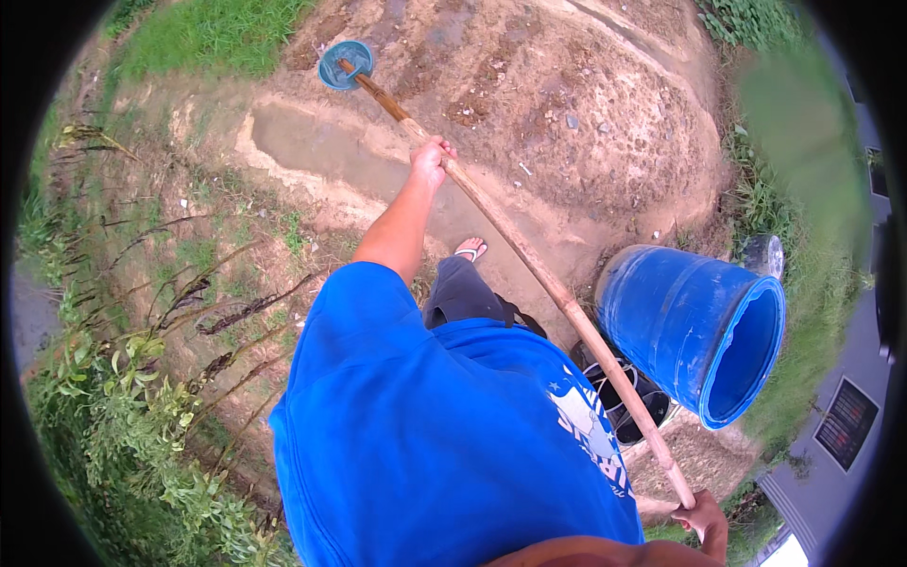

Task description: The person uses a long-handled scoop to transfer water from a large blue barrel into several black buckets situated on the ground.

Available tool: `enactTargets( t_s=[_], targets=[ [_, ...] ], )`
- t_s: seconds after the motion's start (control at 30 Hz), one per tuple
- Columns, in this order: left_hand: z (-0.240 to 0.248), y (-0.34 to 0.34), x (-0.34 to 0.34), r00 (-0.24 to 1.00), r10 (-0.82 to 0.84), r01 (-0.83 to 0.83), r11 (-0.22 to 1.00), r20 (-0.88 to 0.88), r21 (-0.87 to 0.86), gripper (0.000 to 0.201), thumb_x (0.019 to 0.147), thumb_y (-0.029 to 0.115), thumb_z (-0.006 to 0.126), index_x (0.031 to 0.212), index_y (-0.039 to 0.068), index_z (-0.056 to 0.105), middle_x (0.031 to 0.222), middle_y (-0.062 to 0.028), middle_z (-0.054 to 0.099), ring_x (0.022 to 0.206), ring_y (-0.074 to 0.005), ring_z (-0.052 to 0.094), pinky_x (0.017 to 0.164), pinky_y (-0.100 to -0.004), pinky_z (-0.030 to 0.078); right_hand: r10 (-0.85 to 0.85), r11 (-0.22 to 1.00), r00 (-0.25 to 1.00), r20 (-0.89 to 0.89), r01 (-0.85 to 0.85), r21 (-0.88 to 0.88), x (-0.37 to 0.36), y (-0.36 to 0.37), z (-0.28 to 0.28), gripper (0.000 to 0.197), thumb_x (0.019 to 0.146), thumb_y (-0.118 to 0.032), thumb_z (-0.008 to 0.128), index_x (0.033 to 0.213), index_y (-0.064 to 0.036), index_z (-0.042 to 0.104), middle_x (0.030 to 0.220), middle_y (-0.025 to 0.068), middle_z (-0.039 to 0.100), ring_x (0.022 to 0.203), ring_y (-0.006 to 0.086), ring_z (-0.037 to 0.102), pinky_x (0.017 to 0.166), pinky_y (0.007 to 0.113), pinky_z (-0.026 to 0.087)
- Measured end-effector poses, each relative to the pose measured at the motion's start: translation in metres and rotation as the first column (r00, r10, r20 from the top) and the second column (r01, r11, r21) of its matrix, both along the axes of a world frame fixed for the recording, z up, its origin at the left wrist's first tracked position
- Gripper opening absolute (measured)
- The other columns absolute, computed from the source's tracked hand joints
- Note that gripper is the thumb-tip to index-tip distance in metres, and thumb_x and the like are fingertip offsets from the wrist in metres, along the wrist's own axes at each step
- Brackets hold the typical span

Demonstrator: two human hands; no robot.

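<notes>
A long-handled dipper, made of a pale wooden pole [543,269] with a teal bowl [346,65] at its far end, runs slantwise across the view. My left hand [431,161] is wrapped round the pole on its upper part, with the left arm stretched forward. Near the pole's lower end, at the bottom right, my right hand [701,515] is closed on it; part of that arm is hidden by my body. The bowl is out over the bare soil at the far left, and whether it touches the ground I cannot tell.
A big open blue barrel [666,317] stands at the right, with a black bucket [628,402] beside it under the pole. A muddy wet furrow [326,146] crosses ahead. Leafy plants [161,416] grow at left, grass [217,38] at the far left.
</notes>
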State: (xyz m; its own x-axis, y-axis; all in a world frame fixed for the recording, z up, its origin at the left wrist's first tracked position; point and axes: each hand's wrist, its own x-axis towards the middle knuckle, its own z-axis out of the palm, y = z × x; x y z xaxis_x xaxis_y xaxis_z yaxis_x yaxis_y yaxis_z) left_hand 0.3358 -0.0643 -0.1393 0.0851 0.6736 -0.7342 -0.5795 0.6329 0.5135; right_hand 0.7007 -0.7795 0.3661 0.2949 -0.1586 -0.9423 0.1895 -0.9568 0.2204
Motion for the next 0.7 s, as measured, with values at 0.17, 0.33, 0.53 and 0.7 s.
enactTargets(
  t_s=[0.17,0.33,0.53,0.7],
  targets=[
    [0.019,0.080,-0.028,0.990,0.092,-0.097,0.995,0.108,0.039,0.021,0.088,0.010,0.069,0.097,-0.001,0.054,0.084,-0.0105,0.055,0.068,-0.0220,0.056,0.060,-0.0376,0.059,0.103,0.971,0.992,-0.076,-0.083,0.226,-0.077,0.161,-0.022,0.020,0.072,-0.009,0.082,0.073,0.0002,0.064,0.057,0.0025,0.058,0.050,0.0107,0.052,0.048,0.029,0.042],
    [0.041,0.107,-0.036,0.955,0.177,-0.204,0.974,0.238,0.095,0.032,0.086,0.013,0.072,0.104,-0.001,0.049,0.097,-0.0130,0.053,0.071,-0.0254,0.058,0.065,-0.0415,0.062,0.334,0.814,0.941,-0.057,-0.257,0.521,-0.143,0.325,-0.046,0.020,0.077,-0.005,0.074,0.090,0.0035,0.061,0.069,0.0076,0.062,0.061,0.0149,0.057,0.056,0.032,0.046],
    [0.047,0.115,-0.032,0.891,0.273,-0.325,0.941,0.363,0.089,0.049,0.086,0.013,0.072,0.118,0.000,0.037,0.114,-0.0165,0.046,0.079,-0.0348,0.062,0.069,-0.0489,0.062,0.587,0.634,0.791,0.170,-0.580,0.512,-0.190,0.456,-0.081,0.024,0.079,-0.014,0.069,0.085,0.0059,0.057,0.073,0.0280,0.062,0.068,0.0405,0.064,0.063,0.045,0.049],
    [0.055,0.129,-0.035,0.883,0.249,-0.317,0.942,0.398,0.115,0.058,0.085,0.019,0.074,0.122,0.002,0.035,0.121,-0.0188,0.043,0.086,-0.0431,0.064,0.072,-0.0507,0.062,0.661,0.509,0.704,0.260,-0.675,0.534,-0.211,0.500,-0.092,0.026,0.080,-0.015,0.067,0.086,0.0080,0.057,0.078,0.0306,0.062,0.080,0.0461,0.064,0.068,0.047,0.050]
  ],
)
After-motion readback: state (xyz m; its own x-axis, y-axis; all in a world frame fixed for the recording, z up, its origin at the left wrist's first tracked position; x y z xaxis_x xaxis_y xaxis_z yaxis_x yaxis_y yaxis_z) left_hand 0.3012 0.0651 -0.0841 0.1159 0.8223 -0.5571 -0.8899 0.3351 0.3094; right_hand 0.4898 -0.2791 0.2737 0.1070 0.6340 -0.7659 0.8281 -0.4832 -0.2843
